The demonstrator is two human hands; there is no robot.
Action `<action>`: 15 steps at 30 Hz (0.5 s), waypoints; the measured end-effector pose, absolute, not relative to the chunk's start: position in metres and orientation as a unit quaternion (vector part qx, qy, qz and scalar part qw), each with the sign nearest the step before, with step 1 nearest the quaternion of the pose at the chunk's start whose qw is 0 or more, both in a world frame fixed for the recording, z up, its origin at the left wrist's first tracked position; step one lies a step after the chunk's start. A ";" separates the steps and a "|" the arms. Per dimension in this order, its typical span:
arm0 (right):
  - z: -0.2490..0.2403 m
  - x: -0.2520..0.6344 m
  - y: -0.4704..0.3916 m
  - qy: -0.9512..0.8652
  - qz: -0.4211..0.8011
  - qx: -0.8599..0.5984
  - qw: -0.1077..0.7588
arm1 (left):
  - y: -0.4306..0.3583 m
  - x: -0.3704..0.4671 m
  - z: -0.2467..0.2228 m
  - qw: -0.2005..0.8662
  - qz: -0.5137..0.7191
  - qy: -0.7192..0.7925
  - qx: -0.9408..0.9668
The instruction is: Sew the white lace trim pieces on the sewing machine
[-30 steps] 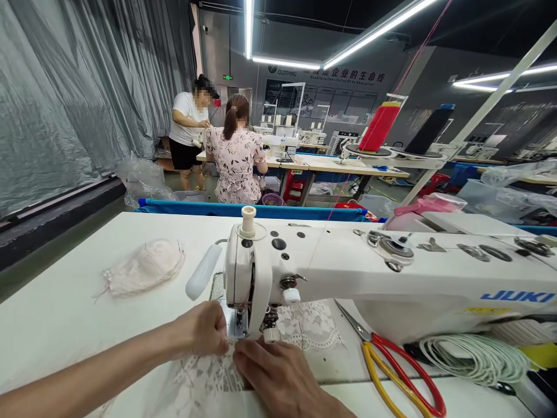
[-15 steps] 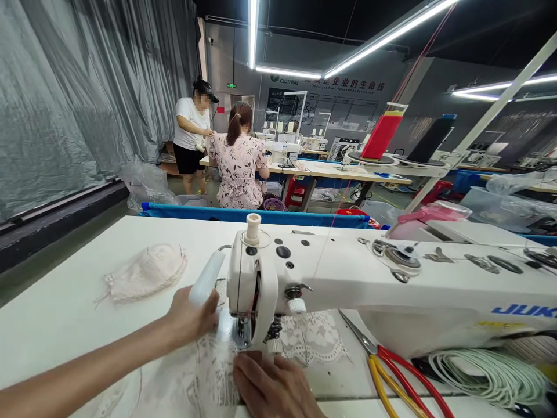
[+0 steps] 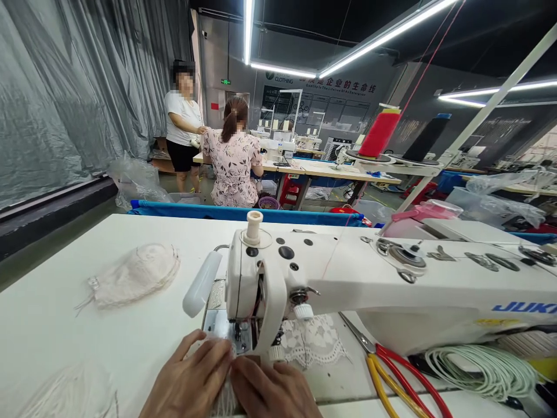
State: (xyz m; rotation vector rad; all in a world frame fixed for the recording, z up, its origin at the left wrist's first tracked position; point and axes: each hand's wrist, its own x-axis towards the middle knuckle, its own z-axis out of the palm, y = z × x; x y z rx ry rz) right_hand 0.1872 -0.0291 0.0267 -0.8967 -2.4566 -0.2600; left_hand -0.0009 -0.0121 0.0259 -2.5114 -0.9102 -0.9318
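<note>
My left hand (image 3: 191, 371) lies at the front of the sewing machine's needle area, its fingers bent and pressed onto pale lace fabric (image 3: 224, 400). Right beside it, my right hand (image 3: 272, 386) is closed on the same fabric, with the thumbs and fingertips almost touching. The presser foot (image 3: 242, 335) stands just beyond my fingertips. Most of the fabric is hidden under both hands. To the left of the white sewing machine head (image 3: 256, 278) hangs a white tapered handle (image 3: 202, 284), which no hand touches.
A piece of scalloped lace (image 3: 315, 339) lies under the machine arm. Red-and-yellow-handled scissors (image 3: 391, 366) and a coil of pale green cord (image 3: 483, 371) rest at right. A stack of pale cloth pieces (image 3: 137, 276) lies at left. Two people (image 3: 235, 165) are beyond the blue-edged table.
My left hand has let go of the white handle and come down to the fabric beside my right hand. My right hand has stayed near the presser foot. The view has shifted slightly.
</note>
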 end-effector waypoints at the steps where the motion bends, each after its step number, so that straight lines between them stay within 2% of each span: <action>1: 0.026 0.188 -0.029 -0.902 -0.101 -0.333 0.255 | -0.011 -0.001 0.026 0.146 -0.337 -0.316 -0.875; 4: 0.023 0.189 -0.027 -0.901 -0.110 -0.342 0.244 | -0.009 -0.002 0.025 0.127 -0.340 -0.316 -0.877; 10: 0.019 0.191 -0.028 -0.902 -0.088 -0.361 0.218 | -0.007 -0.007 0.024 0.162 -0.284 -0.322 -0.888; 15: 0.012 0.194 -0.030 -0.906 -0.057 -0.378 0.181 | -0.005 -0.007 0.012 0.158 -0.311 -0.342 -0.873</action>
